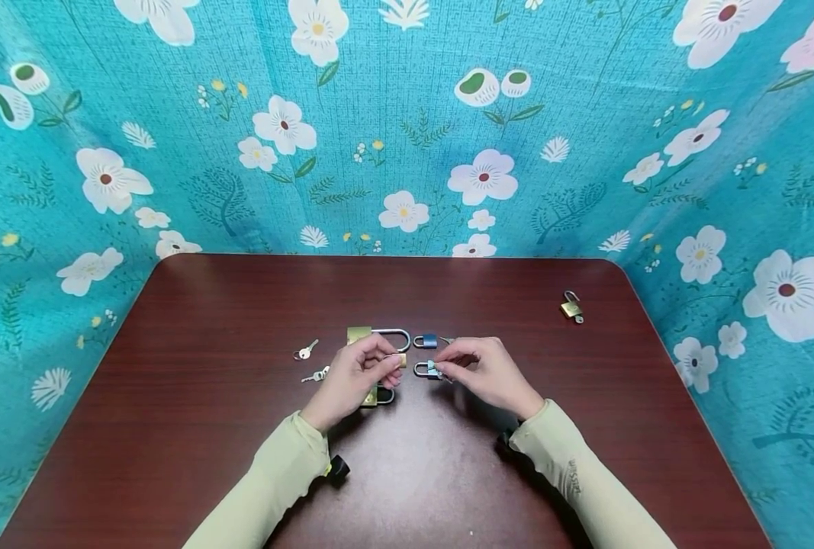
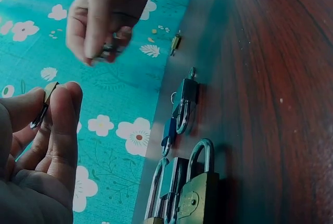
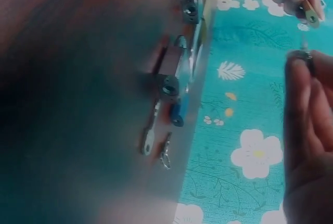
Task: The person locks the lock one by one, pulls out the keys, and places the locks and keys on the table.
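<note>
My left hand (image 1: 352,377) pinches a small brass padlock (image 3: 311,16) between thumb and fingers above the table. Facing it, my right hand (image 1: 485,372) pinches a small key (image 3: 305,49), its thin blade pointing toward the padlock with a gap between them. Fingers hide most of the key's head. Beneath and between the hands lie a blue padlock (image 1: 426,341) and a silvery padlock (image 1: 422,370). Under my left hand are a large brass padlock (image 1: 359,333) with a long shackle and another brass padlock (image 1: 370,399), both partly covered.
Left of the padlocks, keys on a ring (image 1: 304,353) and a second set of keys (image 1: 318,374) lie on the dark red table (image 1: 207,427). A brass padlock (image 1: 571,309) with its shackle open and a key in it sits at the back right. Floral cloth (image 1: 352,152) hangs behind.
</note>
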Motion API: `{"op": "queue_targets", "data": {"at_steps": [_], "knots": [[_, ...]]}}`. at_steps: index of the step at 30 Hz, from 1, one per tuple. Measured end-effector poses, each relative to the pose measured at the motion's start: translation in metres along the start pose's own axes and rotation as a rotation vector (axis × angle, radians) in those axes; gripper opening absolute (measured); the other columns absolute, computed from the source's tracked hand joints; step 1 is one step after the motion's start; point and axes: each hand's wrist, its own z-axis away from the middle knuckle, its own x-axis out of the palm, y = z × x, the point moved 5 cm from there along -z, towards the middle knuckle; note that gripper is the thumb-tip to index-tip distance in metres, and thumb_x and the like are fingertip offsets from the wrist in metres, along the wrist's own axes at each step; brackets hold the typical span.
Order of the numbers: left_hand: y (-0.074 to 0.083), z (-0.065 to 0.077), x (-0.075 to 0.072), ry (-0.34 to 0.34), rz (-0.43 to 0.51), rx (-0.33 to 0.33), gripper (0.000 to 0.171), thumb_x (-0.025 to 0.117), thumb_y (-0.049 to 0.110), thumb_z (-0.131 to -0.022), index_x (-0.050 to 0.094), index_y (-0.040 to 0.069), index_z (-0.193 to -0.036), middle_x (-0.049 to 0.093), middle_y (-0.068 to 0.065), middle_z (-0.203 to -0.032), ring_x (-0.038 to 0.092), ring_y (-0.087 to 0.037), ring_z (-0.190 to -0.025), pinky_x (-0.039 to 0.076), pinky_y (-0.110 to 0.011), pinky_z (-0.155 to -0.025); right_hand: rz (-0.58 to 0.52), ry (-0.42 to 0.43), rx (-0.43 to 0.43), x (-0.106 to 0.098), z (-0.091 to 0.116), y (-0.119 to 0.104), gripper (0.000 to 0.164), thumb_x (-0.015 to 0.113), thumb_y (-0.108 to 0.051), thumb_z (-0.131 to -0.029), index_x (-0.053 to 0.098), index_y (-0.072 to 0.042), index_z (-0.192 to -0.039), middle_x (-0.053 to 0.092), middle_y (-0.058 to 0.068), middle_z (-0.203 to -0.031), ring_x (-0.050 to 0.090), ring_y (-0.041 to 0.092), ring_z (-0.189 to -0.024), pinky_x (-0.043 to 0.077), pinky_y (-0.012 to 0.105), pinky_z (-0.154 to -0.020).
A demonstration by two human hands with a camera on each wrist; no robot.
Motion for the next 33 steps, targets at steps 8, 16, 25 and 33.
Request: {"op": "queue_targets", "data": {"at_steps": [8,16,25,33], "knots": [[0.0,0.001,-0.001,-0.008,0.0,-0.005,0.007,0.067,0.007,-0.1,0.065,0.001,-0.101,0.071,-0.031,-0.095,0.072,-0.041,-0.078,0.064,-0.038,-0.07,0.121,-0.154,0.074,0.02,0.002,0.016,0.005,0.081,-0.01,-0.09,0.082,-0.015,-0.09,0.077,-0.01,-0.084,0.065,-0.003,-0.07,0.056,0.021,-0.065],[-0.001,0.002,0.0,-0.008,-0.01,-0.018,0.006,0.068,0.009,-0.1,0.066,0.003,-0.101,0.071,-0.033,-0.096,0.072,-0.046,-0.08,0.063,-0.034,-0.069,0.152,-0.187,0.077,0.033,0.002,0.023,0.006,0.084,-0.009,-0.086,0.082,-0.015,-0.086,0.077,-0.009,-0.082,0.064,-0.002,-0.071,0.054,0.02,-0.065],[-0.004,0.002,0.001,-0.007,-0.028,-0.016,0.007,0.069,0.009,-0.099,0.067,0.003,-0.1,0.072,-0.032,-0.095,0.072,-0.034,-0.073,0.063,-0.033,-0.067,0.248,-0.128,0.02,0.027,0.001,0.014,0.006,0.084,-0.009,-0.086,0.082,-0.014,-0.089,0.076,-0.008,-0.086,0.066,0.003,-0.078,0.055,0.023,-0.07],[-0.007,0.002,0.006,-0.008,-0.046,-0.029,0.01,0.068,0.009,-0.1,0.066,-0.001,-0.1,0.071,-0.033,-0.092,0.072,-0.038,-0.074,0.062,-0.032,-0.067,0.15,0.013,-0.169,0.02,-0.001,-0.013,0.031,0.082,-0.008,-0.089,0.076,-0.012,-0.118,0.073,0.002,-0.102,0.069,0.009,-0.08,0.061,0.029,-0.068]]}}
